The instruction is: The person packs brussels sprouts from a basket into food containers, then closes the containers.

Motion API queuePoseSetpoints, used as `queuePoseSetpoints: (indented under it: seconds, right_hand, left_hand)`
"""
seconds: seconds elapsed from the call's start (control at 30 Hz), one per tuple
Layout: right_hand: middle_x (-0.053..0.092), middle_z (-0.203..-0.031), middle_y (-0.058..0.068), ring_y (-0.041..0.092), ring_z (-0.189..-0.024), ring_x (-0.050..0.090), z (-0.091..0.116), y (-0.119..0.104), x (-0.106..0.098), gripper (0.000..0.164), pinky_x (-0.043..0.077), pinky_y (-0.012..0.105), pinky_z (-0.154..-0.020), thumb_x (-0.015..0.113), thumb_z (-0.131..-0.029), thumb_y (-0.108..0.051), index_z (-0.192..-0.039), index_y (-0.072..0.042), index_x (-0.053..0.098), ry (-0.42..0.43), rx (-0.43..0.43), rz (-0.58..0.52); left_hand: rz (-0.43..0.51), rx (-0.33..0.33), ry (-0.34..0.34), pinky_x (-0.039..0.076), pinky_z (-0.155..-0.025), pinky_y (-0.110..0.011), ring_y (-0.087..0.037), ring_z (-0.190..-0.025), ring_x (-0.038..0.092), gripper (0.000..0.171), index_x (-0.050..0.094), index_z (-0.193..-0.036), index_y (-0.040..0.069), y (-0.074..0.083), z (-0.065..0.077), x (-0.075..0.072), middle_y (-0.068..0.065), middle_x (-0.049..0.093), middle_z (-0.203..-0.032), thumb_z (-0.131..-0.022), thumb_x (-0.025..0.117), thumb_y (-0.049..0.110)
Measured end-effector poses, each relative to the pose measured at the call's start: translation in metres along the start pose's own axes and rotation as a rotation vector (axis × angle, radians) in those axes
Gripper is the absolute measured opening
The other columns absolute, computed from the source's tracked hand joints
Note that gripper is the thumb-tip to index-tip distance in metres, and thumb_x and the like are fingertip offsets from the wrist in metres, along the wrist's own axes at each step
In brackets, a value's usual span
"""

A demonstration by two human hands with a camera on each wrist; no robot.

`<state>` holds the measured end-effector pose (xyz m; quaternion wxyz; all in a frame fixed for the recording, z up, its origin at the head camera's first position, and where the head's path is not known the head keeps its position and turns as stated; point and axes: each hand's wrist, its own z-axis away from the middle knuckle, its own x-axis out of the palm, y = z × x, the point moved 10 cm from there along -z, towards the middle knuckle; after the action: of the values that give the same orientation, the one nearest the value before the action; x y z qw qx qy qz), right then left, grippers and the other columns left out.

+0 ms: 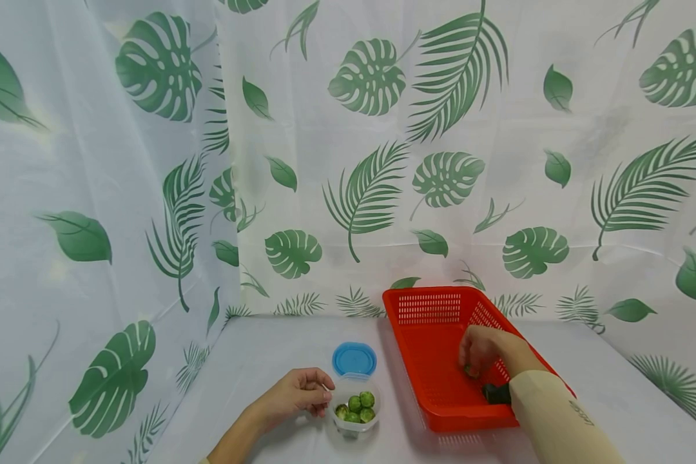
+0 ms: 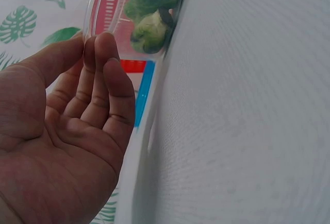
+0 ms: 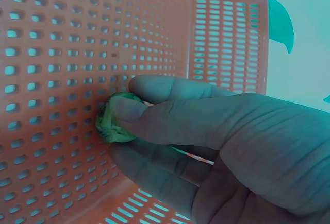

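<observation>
Inside the red basket, my right hand (image 1: 483, 348) pinches a Brussels sprout (image 3: 119, 118) between thumb and fingers, close against the perforated basket floor. At the left side of a small clear plastic container (image 2: 93, 15), my left hand (image 1: 299, 391) has its thumb and fingertips on the rim, pinching it. Several green Brussels sprouts (image 1: 355, 404) lie in that container, which stands upright on the table. In the left wrist view the palm of the left hand (image 2: 77, 116) faces the camera, with nothing in it.
The red basket (image 1: 408, 380) stands right of the container, its walls slotted. A blue lid (image 1: 354, 359) lies flat just behind the container. Near the basket's front right corner, a dark object (image 1: 497, 394) shows beside the right sleeve. A leaf-patterned curtain (image 1: 301, 193) hangs behind the table.
</observation>
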<state>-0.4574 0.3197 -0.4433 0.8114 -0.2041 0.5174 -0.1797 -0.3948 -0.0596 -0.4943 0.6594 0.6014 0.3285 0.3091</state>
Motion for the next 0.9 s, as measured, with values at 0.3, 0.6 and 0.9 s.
queuePoseSetpoints:
  seconds: [0.3,0.6,0.9]
  right_hand:
    - [0.075,-0.095,0.009,0.027,-0.085,0.069,0.0005,-0.0009,0.0019,0.019,0.063,0.048,-0.083,0.085,-0.079,-0.004,-0.096,-0.006,0.077,-0.003,0.002,-0.003]
    - [0.074,-0.094,0.01,0.026,-0.085,0.068,0.001,-0.004,0.004,0.02,0.063,0.046,-0.084,0.086,-0.08,-0.004,-0.096,-0.005,0.075,-0.017,-0.016,0.015]
    - [0.073,-0.092,0.011,0.026,-0.084,0.068,0.001,-0.0074,0.0032,0.019,0.063,0.044,-0.082,0.085,-0.08,-0.003,-0.096,-0.003,0.074,-0.016,-0.035,0.003]
  left_hand:
    - [0.001,-0.002,-0.001,0.058,-0.07,-0.028,-0.012,-0.074,0.069,0.027,0.065,-0.117,-0.001,0.0007,0.0,-0.0007,0.0,0.073,-0.083,-0.097,0.072,0.017]
    - [0.002,-0.007,-0.001,0.057,-0.07,-0.028,-0.013,-0.073,0.069,0.031,0.063,-0.119,-0.005,0.001,0.0015,0.0003,0.0,0.072,-0.082,-0.098,0.071,0.015]
    - [0.006,-0.006,0.005,0.057,-0.069,-0.028,-0.013,-0.073,0.068,0.027,0.063,-0.119,-0.004,0.0025,0.002,0.0013,-0.001,0.072,-0.082,-0.099,0.07,0.013]
